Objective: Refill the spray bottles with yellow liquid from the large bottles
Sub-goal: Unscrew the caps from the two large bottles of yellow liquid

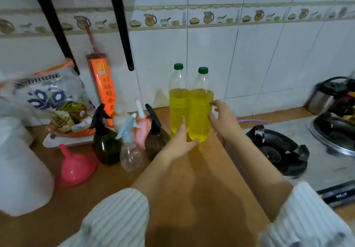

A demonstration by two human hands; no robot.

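The wooden desk (201, 185) is carrying everything for the job, and by the look of it the refilling is not yet under way. Two large bottles are standing side by side, touching, towards the back edge of the desk near the tiled wall: the nearer large bottle (200, 112) and the farther large bottle (177, 102), each roughly two-thirds full of yellow liquid and each wearing its green cap. Both caps are on, so nothing is being poured.

The person's left hand (180, 143) is reaching to the base of the nearer large bottle, its fingers (182, 125) lying fairly straight against the plastic rather than wrapping it. The right hand (222, 118) is coming to that bottle's right side with fingers spread and loosely bent; whether they are touching it cannot be told.

Left of the large bottles, four spray bottles are clustered: a dark green spray bottle (105, 146), a brown spray bottle (155, 141), a clear spray bottle (132, 154) with a pale blue trigger, looking empty, and a pink spray bottle (143, 125) behind it. All are keeping their spray heads on. A pink funnel (76, 166) is lying mouth-down near the left edge, unused.

Uncapping, removing the spray heads and pouring are all remaining.
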